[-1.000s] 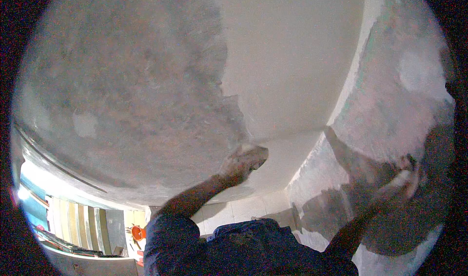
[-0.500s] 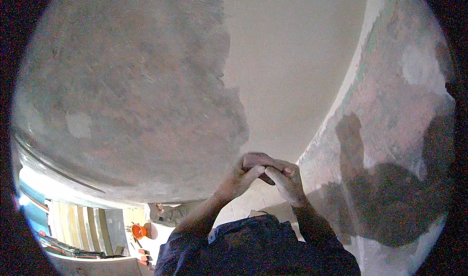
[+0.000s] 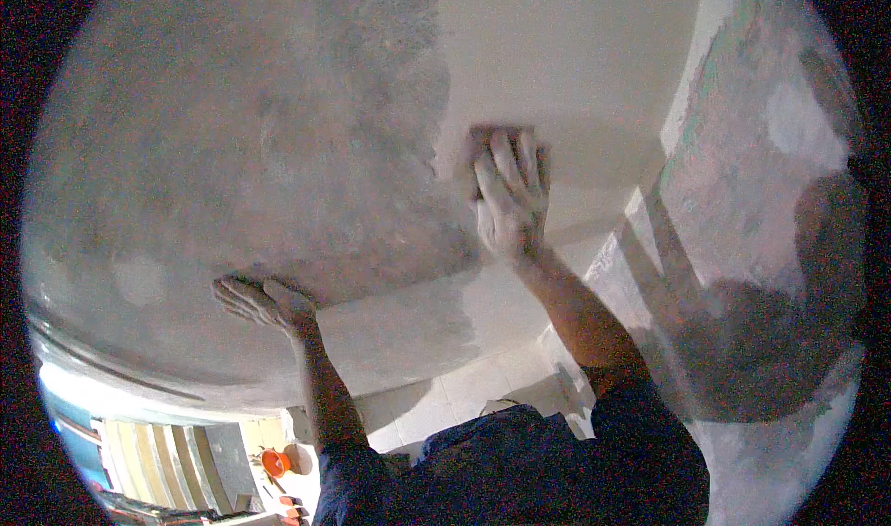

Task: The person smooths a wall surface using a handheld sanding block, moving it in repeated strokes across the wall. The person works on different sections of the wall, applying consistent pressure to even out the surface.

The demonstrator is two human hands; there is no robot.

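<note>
Dark flat pad point(image 3: 480, 138) lies under the right hand's point(image 3: 515, 196) gripping fingers; left hand's point(image 3: 266, 301) extend straight. Tilting could gouge smooth pale surface point(image 3: 575, 62).

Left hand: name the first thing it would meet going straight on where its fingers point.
The left hand would likely reach the pale patch on the grey wall first, though whether it touches the wall is unclear.
</note>
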